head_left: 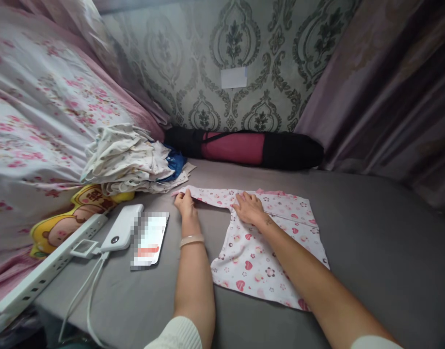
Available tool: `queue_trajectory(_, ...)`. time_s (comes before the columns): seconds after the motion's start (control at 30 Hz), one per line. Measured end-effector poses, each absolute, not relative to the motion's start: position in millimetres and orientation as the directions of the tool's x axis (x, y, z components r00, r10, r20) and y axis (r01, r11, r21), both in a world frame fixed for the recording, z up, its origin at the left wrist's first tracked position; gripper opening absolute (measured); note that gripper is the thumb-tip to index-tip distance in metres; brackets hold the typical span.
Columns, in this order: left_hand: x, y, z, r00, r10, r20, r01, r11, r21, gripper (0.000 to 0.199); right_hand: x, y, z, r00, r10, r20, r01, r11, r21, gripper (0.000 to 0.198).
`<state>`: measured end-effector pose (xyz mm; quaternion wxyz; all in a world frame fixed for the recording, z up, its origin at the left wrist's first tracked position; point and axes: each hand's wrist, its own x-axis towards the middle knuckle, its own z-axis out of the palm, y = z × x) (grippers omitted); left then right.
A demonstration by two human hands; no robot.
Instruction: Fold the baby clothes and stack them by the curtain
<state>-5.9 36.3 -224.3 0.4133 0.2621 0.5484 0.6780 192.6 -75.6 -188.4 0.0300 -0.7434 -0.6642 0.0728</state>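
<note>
A small long-sleeved shirt, white with pink hearts and flowers, lies on the grey surface in front of me. One sleeve stretches out to the left. At its end, my left hand pinches the cuff between thumb and fingers. My right hand rests flat on the cloth where that sleeve meets the body, its fingers spread a little. The right forearm crosses over the shirt and covers part of it. A bit of pink trim shows along the shirt's far edge.
Left are a pile of cloths, a yellow plush, a power strip, a white power bank with cables and a phone. A black and red rolled bag lies along the patterned wall. Curtains hang on both sides.
</note>
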Motion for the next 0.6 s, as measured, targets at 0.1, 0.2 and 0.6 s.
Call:
queue_trajectory(0.1,-4.0,36.4,-203.2,-0.436,0.871,-0.225,-0.481,-0.014,0.877,0.017,192.8,-70.6,-178.7,0.119,0.977,-0.178,0.981,-0.143,-0.13,0.06)
queue_trajectory(0.2,0.1,30.9,-177.3,-0.137,0.965,-0.226,-0.721,0.06,0.691,0.008,192.7,-65.8,-170.6,0.123,0.962,-0.245,0.974,-0.164,-0.155,0.062)
queue_trajectory(0.6,74.8,4.5,-139.0,0.063,0.997,-0.053,-0.763,0.082,0.641,0.011,184.7,-47.7,-152.0,0.176,0.91,-0.377,0.957,-0.248,-0.152,0.075)
